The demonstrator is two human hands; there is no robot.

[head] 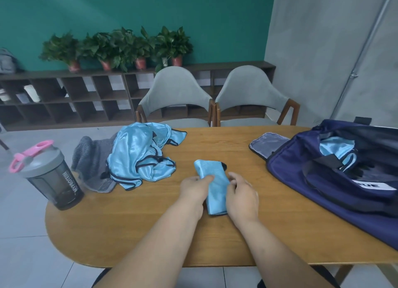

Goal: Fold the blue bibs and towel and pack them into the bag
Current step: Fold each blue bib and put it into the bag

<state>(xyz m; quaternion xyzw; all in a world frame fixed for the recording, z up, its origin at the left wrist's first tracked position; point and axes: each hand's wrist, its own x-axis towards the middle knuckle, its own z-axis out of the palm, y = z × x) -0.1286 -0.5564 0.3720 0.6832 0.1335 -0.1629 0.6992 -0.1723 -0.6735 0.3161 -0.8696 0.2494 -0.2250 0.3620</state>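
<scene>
**Two hands, one folded bib**

Both hands clamp the folded bib at mid-table. The left hand pinches one edge and the right hand curls on the other, likely to stop the slippery fold springing open. The navy bag gapes to the right, a packed bib inside — its near wall is what must be cleared. Crumpled bibs and a grey towel wait left, beside a shaker bottle.

On bench: shaker bottle left, grey towel, loose blue bibs overlapping it. Centre a folded bib, navy bag right.
</scene>
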